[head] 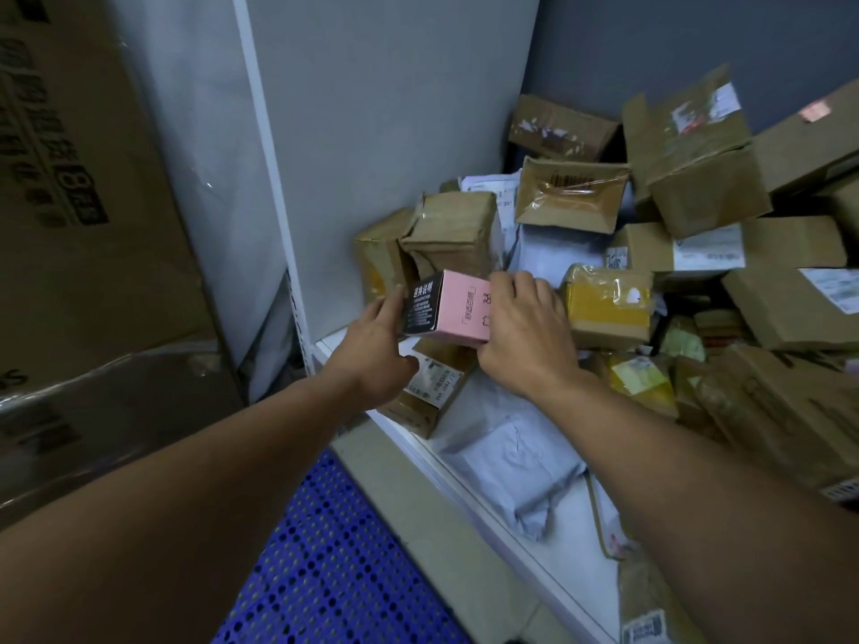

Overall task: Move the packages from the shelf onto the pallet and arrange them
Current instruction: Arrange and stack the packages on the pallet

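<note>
A small pink box with a black end panel (458, 306) is held between both hands above the white shelf (469, 485). My left hand (379, 348) grips its black left end, thumb along the edge. My right hand (523, 332) curls over its right end from above. Under the box lies a brown carton with a white label (430, 392). Several brown cardboard packages (697, 178) and grey mailer bags (511, 453) are heaped on the shelf to the right. The blue perforated pallet (334, 560) lies on the floor below my left forearm.
A white shelf side panel (372, 155) rises just left of the pile. Large cardboard cartons wrapped in plastic film (83, 225) stand at the far left. A yellow-taped package (609, 304) sits right beside my right hand.
</note>
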